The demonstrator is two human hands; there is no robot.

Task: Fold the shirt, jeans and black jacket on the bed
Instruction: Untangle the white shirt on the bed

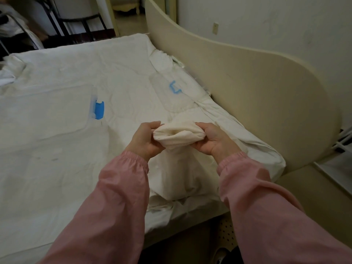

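head view: left grip (pixel 144 140) and right grip (pixel 213 140) both curl tight on a bunched cream garment (pixel 177 134), held just above the bed (pixel 57 168) near the headboard (pixel 247 92). bunched edge runs left-right between them, rest hangs down to the sheet. white on white: can't tell garment type or where it ends.

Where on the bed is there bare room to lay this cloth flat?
Free: sheet between the left blue clip and right blue clip; also the near-left stretch below the clear bag. Crowded: rumpled bedding by the headboard, under the left hand and right hand gripping the cloth.
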